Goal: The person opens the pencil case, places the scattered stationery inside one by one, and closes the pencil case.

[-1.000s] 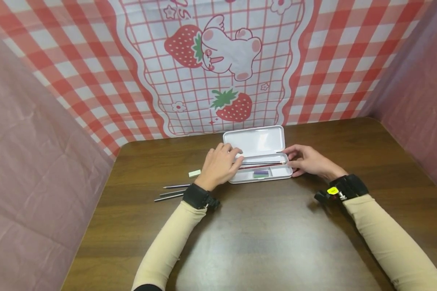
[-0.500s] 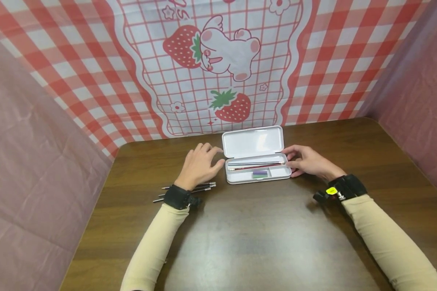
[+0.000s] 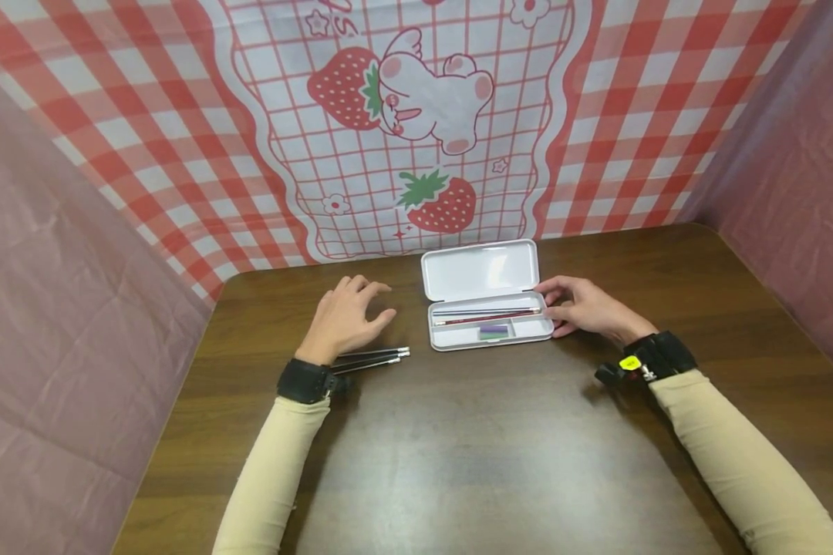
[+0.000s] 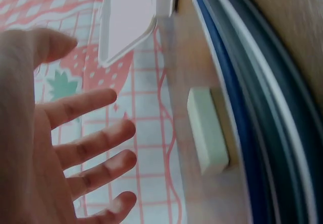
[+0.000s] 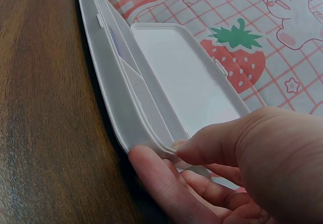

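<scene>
A white pencil case (image 3: 436, 339) lies with its lid (image 3: 482, 270) raised at the back of the table. Inside are a few pencils (image 3: 489, 317), one dark red, and a small purple-and-green block (image 3: 494, 332). My right hand (image 3: 586, 310) pinches the case's right end, thumb on the rim and fingers outside, as the right wrist view shows. My left hand (image 3: 343, 320) hovers left of the case, fingers spread and holding nothing. Beside it in the left wrist view is a pale green eraser (image 4: 208, 130), hidden by the hand in the head view. Several dark pencils (image 3: 375, 359) lie near the left wrist.
The brown wooden table (image 3: 500, 455) extends toward me. Behind it hangs a red-and-white checked cloth (image 3: 625, 139) with strawberries. Pinkish cloth (image 3: 76, 308) closes off the left and right sides.
From over the case's left end, my left hand has moved left, uncovering the pencils inside and now covering the eraser's spot. The right hand keeps its hold on the case.
</scene>
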`<state>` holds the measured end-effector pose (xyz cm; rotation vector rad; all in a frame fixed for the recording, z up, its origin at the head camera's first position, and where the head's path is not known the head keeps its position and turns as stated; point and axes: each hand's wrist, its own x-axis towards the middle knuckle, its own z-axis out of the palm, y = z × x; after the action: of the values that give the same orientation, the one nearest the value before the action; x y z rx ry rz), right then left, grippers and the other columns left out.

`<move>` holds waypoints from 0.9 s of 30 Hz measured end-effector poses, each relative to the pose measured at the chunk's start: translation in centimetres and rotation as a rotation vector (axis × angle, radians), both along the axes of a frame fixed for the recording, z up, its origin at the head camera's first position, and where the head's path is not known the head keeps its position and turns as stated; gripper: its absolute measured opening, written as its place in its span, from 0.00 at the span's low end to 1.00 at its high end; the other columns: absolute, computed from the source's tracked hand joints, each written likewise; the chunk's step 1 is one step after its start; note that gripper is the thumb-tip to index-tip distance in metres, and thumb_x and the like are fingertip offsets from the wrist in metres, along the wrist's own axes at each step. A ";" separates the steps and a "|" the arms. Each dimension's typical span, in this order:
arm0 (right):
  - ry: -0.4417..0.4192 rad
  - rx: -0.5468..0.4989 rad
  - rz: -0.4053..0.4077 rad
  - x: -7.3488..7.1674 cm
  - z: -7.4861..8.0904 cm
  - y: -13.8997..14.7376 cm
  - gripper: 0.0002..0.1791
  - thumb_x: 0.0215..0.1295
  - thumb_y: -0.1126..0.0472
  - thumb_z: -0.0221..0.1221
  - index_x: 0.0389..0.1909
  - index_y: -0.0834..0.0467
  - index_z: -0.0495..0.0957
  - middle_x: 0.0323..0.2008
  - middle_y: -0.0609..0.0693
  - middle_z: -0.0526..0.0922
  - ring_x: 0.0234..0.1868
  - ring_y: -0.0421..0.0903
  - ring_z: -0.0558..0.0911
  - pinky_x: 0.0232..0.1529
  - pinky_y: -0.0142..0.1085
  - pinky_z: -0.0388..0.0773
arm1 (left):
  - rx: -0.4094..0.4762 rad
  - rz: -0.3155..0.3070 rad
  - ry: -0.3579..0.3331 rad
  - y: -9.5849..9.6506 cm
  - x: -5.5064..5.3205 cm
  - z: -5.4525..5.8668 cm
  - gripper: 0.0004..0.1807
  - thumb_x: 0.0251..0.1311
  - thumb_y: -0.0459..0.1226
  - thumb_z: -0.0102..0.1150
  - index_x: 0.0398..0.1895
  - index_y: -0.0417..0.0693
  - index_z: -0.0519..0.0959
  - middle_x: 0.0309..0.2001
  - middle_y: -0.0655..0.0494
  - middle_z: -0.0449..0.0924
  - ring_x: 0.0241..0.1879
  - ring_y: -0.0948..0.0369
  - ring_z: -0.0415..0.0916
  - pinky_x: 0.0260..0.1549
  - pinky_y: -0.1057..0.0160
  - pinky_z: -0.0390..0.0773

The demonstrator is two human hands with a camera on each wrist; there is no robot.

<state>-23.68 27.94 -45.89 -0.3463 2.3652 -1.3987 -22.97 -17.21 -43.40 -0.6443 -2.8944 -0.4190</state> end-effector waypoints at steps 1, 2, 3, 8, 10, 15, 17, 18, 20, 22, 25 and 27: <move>0.000 0.000 0.001 0.0 0.0 0.0 0.30 0.81 0.69 0.61 0.79 0.71 0.67 0.61 0.68 0.72 0.48 0.49 0.84 0.40 0.37 0.93 | 0.004 -0.002 -0.004 -0.4 0.1 0.1 0.31 0.72 0.59 0.59 0.70 0.56 0.85 0.63 0.45 0.85 0.65 0.43 0.80 0.56 0.37 0.85; -0.001 0.000 0.001 -0.1 0.0 0.0 0.30 0.81 0.69 0.61 0.79 0.71 0.67 0.61 0.68 0.72 0.48 0.49 0.84 0.40 0.37 0.93 | 0.004 -0.004 -0.006 -0.7 0.1 0.2 0.31 0.71 0.59 0.60 0.71 0.57 0.85 0.63 0.45 0.85 0.64 0.43 0.80 0.55 0.37 0.85; -0.001 0.000 0.002 -0.1 0.0 -0.1 0.30 0.81 0.70 0.61 0.79 0.71 0.67 0.61 0.68 0.72 0.48 0.49 0.84 0.40 0.37 0.93 | 0.006 -0.007 -0.008 -1.0 0.2 0.3 0.32 0.70 0.59 0.60 0.71 0.57 0.84 0.63 0.45 0.85 0.64 0.43 0.80 0.55 0.37 0.85; -0.001 -0.006 -0.001 -0.1 0.1 -0.2 0.30 0.81 0.70 0.61 0.79 0.71 0.68 0.60 0.67 0.72 0.47 0.48 0.84 0.40 0.37 0.94 | 0.021 -0.042 -0.019 -2.1 0.3 0.6 0.33 0.63 0.56 0.66 0.70 0.58 0.85 0.62 0.46 0.85 0.63 0.44 0.81 0.53 0.37 0.86; -0.002 -0.007 -0.003 -0.1 0.1 -0.2 0.30 0.80 0.70 0.61 0.79 0.71 0.68 0.59 0.67 0.72 0.47 0.47 0.84 0.39 0.37 0.94 | 0.037 -0.063 -0.044 -2.3 0.3 0.7 0.32 0.61 0.53 0.68 0.69 0.58 0.86 0.62 0.47 0.84 0.64 0.45 0.80 0.54 0.36 0.86; 0.002 -0.002 -0.001 -0.2 0.2 -0.4 0.30 0.80 0.70 0.61 0.79 0.72 0.68 0.60 0.68 0.72 0.47 0.48 0.84 0.39 0.37 0.93 | 0.065 -0.089 -0.147 -2.5 0.5 0.8 0.28 0.60 0.47 0.70 0.65 0.57 0.88 0.66 0.49 0.82 0.68 0.46 0.78 0.59 0.36 0.84; 0.005 -0.001 -0.003 -0.2 0.0 -0.3 0.30 0.80 0.71 0.61 0.79 0.72 0.68 0.60 0.68 0.72 0.46 0.47 0.84 0.38 0.38 0.93 | 0.068 -0.090 -0.177 -2.4 0.6 0.8 0.27 0.59 0.46 0.70 0.64 0.56 0.88 0.66 0.48 0.82 0.67 0.46 0.78 0.60 0.37 0.84; 0.002 -0.004 -0.007 -0.2 0.0 -0.3 0.30 0.80 0.71 0.61 0.79 0.72 0.68 0.60 0.68 0.72 0.46 0.46 0.84 0.38 0.38 0.93 | 0.067 -0.091 -0.184 -2.4 0.6 0.8 0.27 0.59 0.45 0.70 0.64 0.56 0.88 0.66 0.48 0.82 0.67 0.46 0.79 0.60 0.38 0.84; 0.000 -0.007 -0.014 -0.3 -0.1 -0.3 0.30 0.80 0.71 0.61 0.78 0.73 0.68 0.59 0.68 0.72 0.44 0.45 0.84 0.38 0.38 0.94 | 0.058 -0.088 -0.195 -2.2 0.7 0.9 0.27 0.59 0.44 0.70 0.65 0.55 0.88 0.65 0.47 0.82 0.66 0.46 0.79 0.60 0.39 0.83; 0.002 -0.009 -0.019 -0.2 -0.1 -0.3 0.29 0.80 0.71 0.60 0.78 0.73 0.69 0.59 0.68 0.72 0.43 0.44 0.85 0.38 0.38 0.94 | 0.047 -0.081 -0.202 -2.1 0.7 0.9 0.28 0.59 0.43 0.70 0.65 0.54 0.87 0.65 0.45 0.82 0.65 0.44 0.79 0.61 0.40 0.83; -0.004 -0.008 -0.024 -0.2 -0.1 -0.3 0.29 0.80 0.72 0.60 0.78 0.73 0.69 0.58 0.67 0.71 0.43 0.45 0.85 0.38 0.39 0.94 | 0.030 -0.073 -0.208 -1.9 0.7 0.7 0.29 0.58 0.42 0.70 0.66 0.53 0.86 0.63 0.43 0.82 0.63 0.43 0.79 0.60 0.40 0.83; -0.006 -0.005 -0.021 -0.2 -0.1 -0.3 0.29 0.80 0.71 0.60 0.78 0.72 0.69 0.58 0.67 0.71 0.44 0.45 0.85 0.38 0.39 0.94 | 0.026 -0.074 -0.205 -1.9 0.4 0.0 0.29 0.57 0.41 0.71 0.65 0.52 0.86 0.61 0.42 0.82 0.61 0.42 0.80 0.58 0.39 0.83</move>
<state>-23.84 27.66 -45.95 -0.3192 2.3674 -1.4125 -22.59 -19.13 -43.41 -0.7468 -3.0577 -0.5630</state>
